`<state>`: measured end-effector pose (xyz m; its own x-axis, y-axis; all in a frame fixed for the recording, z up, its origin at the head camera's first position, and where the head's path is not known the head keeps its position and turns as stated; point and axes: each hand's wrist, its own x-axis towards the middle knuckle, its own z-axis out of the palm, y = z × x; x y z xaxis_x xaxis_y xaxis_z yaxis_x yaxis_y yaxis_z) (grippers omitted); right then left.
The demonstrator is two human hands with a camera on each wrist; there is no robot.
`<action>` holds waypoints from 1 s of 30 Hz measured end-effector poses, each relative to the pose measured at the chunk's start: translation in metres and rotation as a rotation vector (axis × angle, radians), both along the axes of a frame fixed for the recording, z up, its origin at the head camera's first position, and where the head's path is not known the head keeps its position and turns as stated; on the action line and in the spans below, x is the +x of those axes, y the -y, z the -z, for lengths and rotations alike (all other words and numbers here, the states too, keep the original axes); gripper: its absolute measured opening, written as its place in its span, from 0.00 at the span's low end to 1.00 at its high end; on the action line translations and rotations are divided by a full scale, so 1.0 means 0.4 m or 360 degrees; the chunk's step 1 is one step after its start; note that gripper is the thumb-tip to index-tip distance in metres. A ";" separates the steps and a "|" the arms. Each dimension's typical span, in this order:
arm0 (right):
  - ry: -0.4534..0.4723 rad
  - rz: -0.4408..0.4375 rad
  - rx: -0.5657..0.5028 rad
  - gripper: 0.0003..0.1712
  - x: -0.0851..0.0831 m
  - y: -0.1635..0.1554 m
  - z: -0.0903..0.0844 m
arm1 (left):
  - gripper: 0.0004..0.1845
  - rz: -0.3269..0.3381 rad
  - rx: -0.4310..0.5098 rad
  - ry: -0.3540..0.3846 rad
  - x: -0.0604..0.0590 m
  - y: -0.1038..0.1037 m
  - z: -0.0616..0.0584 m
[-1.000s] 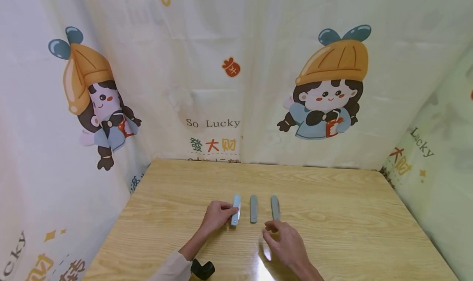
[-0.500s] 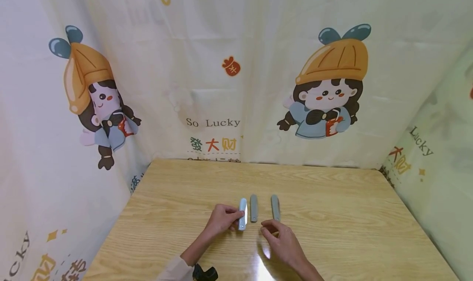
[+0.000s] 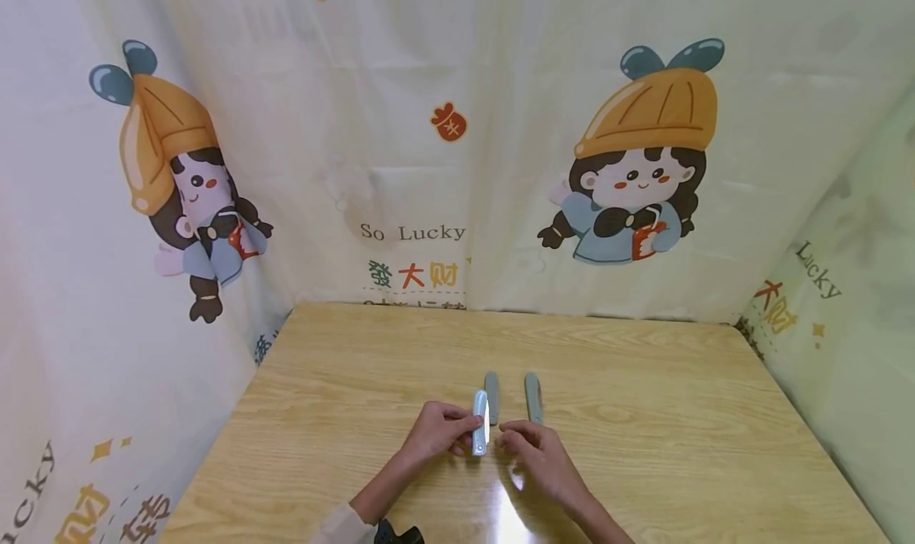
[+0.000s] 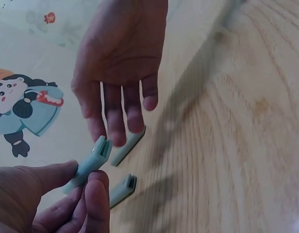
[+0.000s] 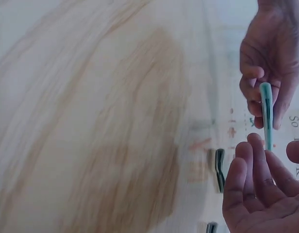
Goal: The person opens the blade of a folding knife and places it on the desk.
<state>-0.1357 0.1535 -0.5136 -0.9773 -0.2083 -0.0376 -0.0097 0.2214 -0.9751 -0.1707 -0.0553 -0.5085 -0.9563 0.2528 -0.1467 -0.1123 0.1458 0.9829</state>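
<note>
My left hand (image 3: 457, 433) pinches a slim light-blue clip (image 3: 480, 423) between thumb and fingers and holds it lifted just above the wooden table (image 3: 643, 433). The left wrist view shows the clip (image 4: 91, 162) in that pinch, its slotted end pointing outward. My right hand (image 3: 509, 435) hovers right beside it with fingers straight and relaxed (image 4: 123, 107), holding nothing. Whether its fingertips (image 5: 254, 150) touch the clip (image 5: 266, 111) I cannot tell. Two more grey-blue clips lie side by side on the table, one (image 3: 492, 387) behind the held piece and one (image 3: 532, 397) behind my right hand.
Printed cartoon curtains (image 3: 429, 171) close in the table at the back and on both sides. A black wrist-mounted device (image 3: 400, 534) shows at the bottom edge near my left sleeve. Bare wood stretches to the left, right and far side.
My left hand has lifted the leftmost clip and carried it rightward and toward me. My right hand has moved left, closing the gap to the clip.
</note>
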 end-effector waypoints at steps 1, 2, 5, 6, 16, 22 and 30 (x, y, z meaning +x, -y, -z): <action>0.0026 -0.0012 -0.0052 0.20 0.000 0.000 -0.001 | 0.12 0.0006 0.0005 0.0005 0.002 -0.002 0.000; 0.0045 -0.0023 -0.0082 0.20 -0.001 0.001 0.000 | 0.12 0.0014 0.0010 0.0003 0.004 -0.004 0.001; 0.0122 -0.0039 -0.0166 0.21 -0.002 0.003 0.001 | 0.11 0.0040 0.0038 0.0008 0.012 -0.010 0.001; 0.0147 -0.0040 -0.0181 0.21 -0.003 0.004 0.003 | 0.11 0.0047 0.0045 0.0008 0.014 -0.012 0.001; 0.0285 0.0059 -0.0251 0.17 -0.004 0.016 0.016 | 0.10 0.0084 0.0091 0.0053 0.033 -0.026 -0.003; 0.0348 0.0039 -0.0312 0.15 -0.004 0.016 0.018 | 0.09 0.0090 0.0093 0.0064 0.036 -0.029 -0.005; 0.0358 0.0018 -0.0295 0.13 -0.002 0.017 0.014 | 0.10 0.0090 0.0105 0.0054 0.043 -0.038 0.001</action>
